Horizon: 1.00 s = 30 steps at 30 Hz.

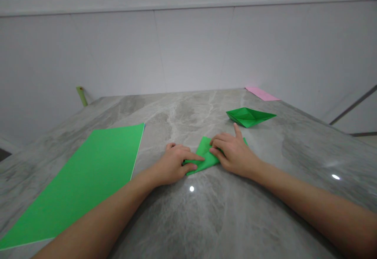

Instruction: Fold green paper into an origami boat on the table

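Currently at hand: one folded green paper, lying flat on the grey marbled surface, directly before me and between my two hands. Long axis: slantwise, left to right, the left end nearer me and the right end farther off. One blunt corner juts away from me, toward the wall; the long near edge faces me.

Left hand: at the near left end of the paper, forefinger laid along the top and pointing right, thumb beside it; whether these fingers pinch or merely press, I cannot tell.

Right hand: over the right part, thumb and bent fingers closed on a fold, one finger sticking out away from me toward the boat.

Also listed: one green paper boat, just beyond my right hand, long axis left to right, a pointed tip at each end. One large green sheet, flat, left of my left hand, its length running away from me, my left forearm crossing above its near right part. One pink paper, at the far right edge of the surface.
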Available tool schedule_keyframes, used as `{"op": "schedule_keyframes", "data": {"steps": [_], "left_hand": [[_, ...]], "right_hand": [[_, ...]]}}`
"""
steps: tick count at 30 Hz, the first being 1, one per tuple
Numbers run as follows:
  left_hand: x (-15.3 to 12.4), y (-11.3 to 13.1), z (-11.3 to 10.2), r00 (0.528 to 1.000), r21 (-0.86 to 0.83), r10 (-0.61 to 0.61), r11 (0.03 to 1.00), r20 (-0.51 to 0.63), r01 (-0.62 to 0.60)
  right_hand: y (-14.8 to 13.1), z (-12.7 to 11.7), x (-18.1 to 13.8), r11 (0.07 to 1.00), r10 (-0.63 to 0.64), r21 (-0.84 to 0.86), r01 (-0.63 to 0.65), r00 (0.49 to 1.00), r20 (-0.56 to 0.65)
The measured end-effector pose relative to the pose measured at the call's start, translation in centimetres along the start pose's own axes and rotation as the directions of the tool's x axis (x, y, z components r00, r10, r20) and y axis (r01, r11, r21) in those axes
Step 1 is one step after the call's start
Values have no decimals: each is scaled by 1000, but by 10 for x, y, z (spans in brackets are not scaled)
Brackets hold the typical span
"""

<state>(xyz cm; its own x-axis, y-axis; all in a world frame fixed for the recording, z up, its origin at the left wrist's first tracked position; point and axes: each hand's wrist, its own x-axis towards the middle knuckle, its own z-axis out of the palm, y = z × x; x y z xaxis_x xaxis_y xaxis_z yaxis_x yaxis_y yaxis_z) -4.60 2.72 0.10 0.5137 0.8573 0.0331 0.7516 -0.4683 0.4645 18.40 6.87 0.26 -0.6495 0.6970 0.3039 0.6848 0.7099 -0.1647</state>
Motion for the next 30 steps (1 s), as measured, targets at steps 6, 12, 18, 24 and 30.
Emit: {"op": "schedule_keyframes", "data": {"steps": [6, 12, 18, 24, 30], "left_hand": [[0, 2, -2, 1000, -25, -11, 1000, 18, 11], [1, 0, -4, 999, 11, 22, 1000, 48, -22], [-1, 2, -11, 991, 44, 78, 996, 111, -83], [-1, 0, -13, 986, 39, 115, 992, 116, -121], [0, 0, -9, 995, 25, 90, 996, 47, -91]], "right_hand": [[11, 6, 4, 999, -14, 50, 11, 998, 54], [15, 12, 7, 996, -8, 90, 0, 997, 83], [15, 12, 7, 998, -31, 66, 25, 994, 100], [14, 16, 5, 999, -46, 31, 45, 998, 38], [13, 20, 5, 999, -41, -10, 41, 998, 41]]}}
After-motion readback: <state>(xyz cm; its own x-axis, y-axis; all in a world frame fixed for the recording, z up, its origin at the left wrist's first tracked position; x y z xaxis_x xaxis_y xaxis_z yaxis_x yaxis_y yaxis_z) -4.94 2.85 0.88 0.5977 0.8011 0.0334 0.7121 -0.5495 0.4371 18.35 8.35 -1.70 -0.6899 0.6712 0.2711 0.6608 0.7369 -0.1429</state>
